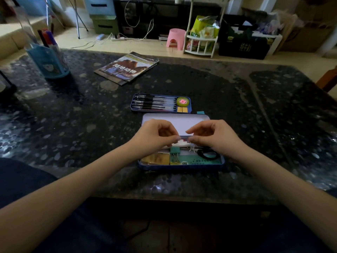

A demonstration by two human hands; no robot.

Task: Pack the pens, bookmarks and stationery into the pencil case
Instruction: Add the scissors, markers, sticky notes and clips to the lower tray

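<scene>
Both hands hover over the open pencil case (182, 166) near the table's (73, 115) front edge. The left hand (155, 137) and right hand (215, 137) each pinch 1 end of a small purple strip (185, 138), fingers curled. The case's lower tray holds a teal binder clip (175, 150), black scissors (207, 154) and a yellow packet (155, 159). A separate tray (160, 111) behind the case's raised lid holds black pens (155, 103) and a tape roll (182, 101).

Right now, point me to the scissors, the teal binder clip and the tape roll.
scissors (208, 154): head view, on the black handle loop in the near tray.
teal binder clip (174, 149): head view, on its teal body.
tape roll (182, 101): head view, on its pink centre, far tray.
</scene>
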